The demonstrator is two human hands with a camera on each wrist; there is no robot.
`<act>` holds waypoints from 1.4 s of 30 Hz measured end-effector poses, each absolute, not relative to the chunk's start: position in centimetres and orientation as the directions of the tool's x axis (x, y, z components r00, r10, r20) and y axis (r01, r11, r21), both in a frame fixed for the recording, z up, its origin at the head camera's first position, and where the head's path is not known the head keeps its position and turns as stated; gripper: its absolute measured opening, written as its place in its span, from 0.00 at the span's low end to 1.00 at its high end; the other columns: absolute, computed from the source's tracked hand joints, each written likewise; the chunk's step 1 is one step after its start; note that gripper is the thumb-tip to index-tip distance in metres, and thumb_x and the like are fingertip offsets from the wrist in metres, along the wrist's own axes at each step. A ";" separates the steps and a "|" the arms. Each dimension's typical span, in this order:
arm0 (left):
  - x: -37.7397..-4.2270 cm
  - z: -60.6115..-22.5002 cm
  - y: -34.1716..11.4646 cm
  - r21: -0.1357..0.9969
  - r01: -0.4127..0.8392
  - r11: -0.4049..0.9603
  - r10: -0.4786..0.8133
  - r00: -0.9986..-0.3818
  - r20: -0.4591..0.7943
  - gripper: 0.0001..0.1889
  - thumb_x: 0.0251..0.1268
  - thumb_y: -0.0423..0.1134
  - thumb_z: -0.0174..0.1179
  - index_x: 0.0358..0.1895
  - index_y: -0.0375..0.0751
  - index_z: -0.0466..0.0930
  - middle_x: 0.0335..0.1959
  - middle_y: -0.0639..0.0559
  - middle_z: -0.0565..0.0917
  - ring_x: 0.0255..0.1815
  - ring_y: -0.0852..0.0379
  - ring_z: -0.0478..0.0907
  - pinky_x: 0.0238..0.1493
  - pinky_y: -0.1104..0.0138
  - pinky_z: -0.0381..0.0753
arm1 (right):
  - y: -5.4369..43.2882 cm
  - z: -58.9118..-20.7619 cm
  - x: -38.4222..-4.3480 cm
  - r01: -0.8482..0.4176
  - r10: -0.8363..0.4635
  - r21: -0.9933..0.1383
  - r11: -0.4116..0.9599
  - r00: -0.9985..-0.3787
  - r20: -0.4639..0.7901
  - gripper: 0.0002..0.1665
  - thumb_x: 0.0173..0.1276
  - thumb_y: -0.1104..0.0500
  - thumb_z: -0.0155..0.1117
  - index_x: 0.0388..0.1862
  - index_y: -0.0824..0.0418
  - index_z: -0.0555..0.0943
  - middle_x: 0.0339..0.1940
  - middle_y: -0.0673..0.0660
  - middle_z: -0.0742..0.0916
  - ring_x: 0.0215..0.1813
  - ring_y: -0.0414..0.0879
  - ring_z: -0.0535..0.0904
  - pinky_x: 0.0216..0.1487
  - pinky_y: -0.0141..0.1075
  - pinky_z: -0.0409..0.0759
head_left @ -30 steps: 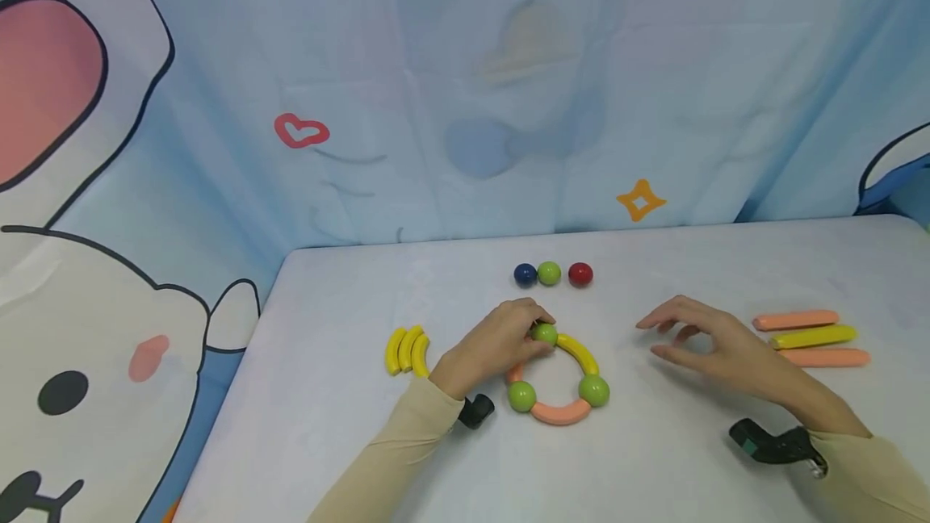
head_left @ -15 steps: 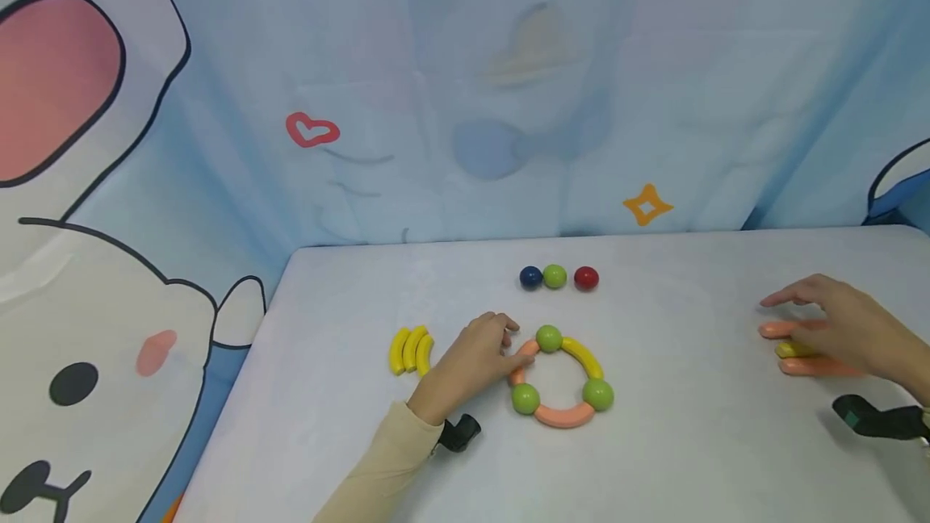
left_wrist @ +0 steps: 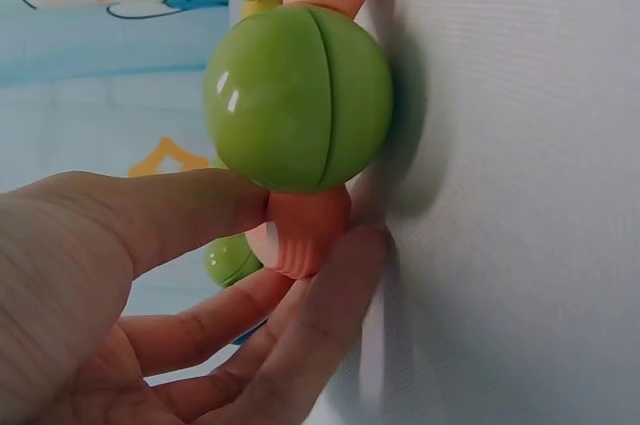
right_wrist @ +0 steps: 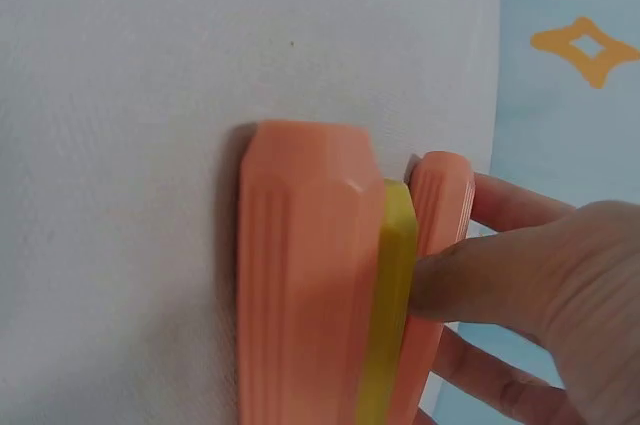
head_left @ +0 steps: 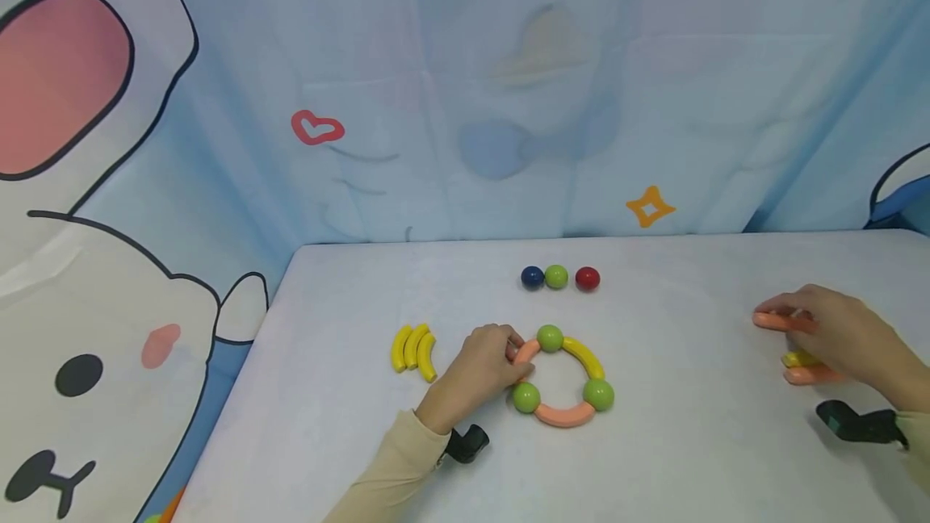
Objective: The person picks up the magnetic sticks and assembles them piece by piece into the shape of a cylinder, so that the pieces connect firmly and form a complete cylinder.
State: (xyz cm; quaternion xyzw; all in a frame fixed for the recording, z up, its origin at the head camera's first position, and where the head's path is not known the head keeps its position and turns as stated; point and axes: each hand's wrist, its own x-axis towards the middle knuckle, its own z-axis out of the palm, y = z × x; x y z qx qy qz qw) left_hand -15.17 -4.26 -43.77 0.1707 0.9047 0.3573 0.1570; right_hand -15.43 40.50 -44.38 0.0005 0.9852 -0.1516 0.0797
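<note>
On the table lies a ring of curved sticks joined by green balls. My left hand (head_left: 479, 361) grips the ring's left orange curved stick (head_left: 527, 352), thumb and fingers on either side of it in the left wrist view, just below a large green ball (left_wrist: 298, 98). To the right, my right hand (head_left: 843, 337) pinches the farthest orange straight stick (right_wrist: 445, 200) between thumb and fingers. Beside it lie a yellow straight stick (right_wrist: 395, 275) and a nearer orange straight stick (right_wrist: 305, 275), both partly hidden by the hand in the head view.
A blue ball (head_left: 533, 278), a green ball (head_left: 556, 277) and a red ball (head_left: 588, 278) stand in a row beyond the ring. Left of the left hand lie three yellow curved sticks (head_left: 412, 348). A printed curtain (head_left: 465, 87) hangs behind the table.
My right hand has moved right to the straight sticks and taken hold of the farthest orange one, shifting it slightly left. My left hand has gone from the top green ball to the left curved stick.
</note>
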 end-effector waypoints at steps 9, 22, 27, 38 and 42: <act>-15.6 -44.1 -4.3 0.753 0.152 0.641 0.406 -0.899 -0.164 0.13 0.67 0.32 0.72 0.50 0.29 0.85 0.33 0.54 0.80 0.31 0.64 0.74 0.31 0.75 0.76 | 33.4 -43.5 -15.4 -0.252 -0.245 -0.348 0.903 -0.967 0.064 0.19 0.61 0.68 0.79 0.51 0.71 0.86 0.41 0.63 0.86 0.39 0.57 0.82 0.39 0.54 0.86; -16.0 -44.8 -3.5 0.723 0.196 0.663 0.410 -0.903 -0.132 0.12 0.69 0.32 0.70 0.52 0.32 0.88 0.35 0.52 0.79 0.32 0.66 0.73 0.34 0.76 0.75 | 19.8 -41.2 -15.4 -0.482 -0.359 -0.777 0.405 -0.866 0.349 0.23 0.63 0.73 0.76 0.55 0.65 0.81 0.51 0.56 0.86 0.49 0.38 0.84 0.50 0.30 0.85; -16.1 -44.7 -3.5 0.738 0.182 0.650 0.412 -0.900 -0.141 0.12 0.68 0.32 0.71 0.51 0.31 0.88 0.35 0.53 0.80 0.32 0.66 0.74 0.34 0.76 0.76 | 18.7 -41.9 -15.9 -0.435 -0.335 -0.865 0.252 -0.878 0.343 0.21 0.65 0.77 0.70 0.56 0.71 0.78 0.54 0.60 0.82 0.52 0.33 0.83 0.53 0.28 0.83; -16.2 -44.4 -3.9 0.764 0.126 0.633 0.394 -0.901 -0.178 0.13 0.67 0.33 0.73 0.52 0.33 0.88 0.33 0.56 0.80 0.29 0.66 0.74 0.30 0.76 0.74 | 18.6 -44.0 -16.1 -0.366 -0.343 -0.900 0.237 -0.898 0.275 0.21 0.67 0.76 0.70 0.57 0.72 0.76 0.53 0.63 0.82 0.52 0.35 0.82 0.54 0.28 0.83; -16.3 -44.4 -4.1 0.767 0.114 0.632 0.391 -0.901 -0.189 0.14 0.66 0.33 0.73 0.52 0.34 0.88 0.32 0.57 0.81 0.27 0.66 0.73 0.29 0.76 0.73 | 18.4 -44.5 -16.1 -0.377 -0.353 -0.892 0.251 -0.893 0.278 0.22 0.66 0.76 0.70 0.58 0.72 0.76 0.53 0.65 0.82 0.52 0.39 0.84 0.54 0.28 0.83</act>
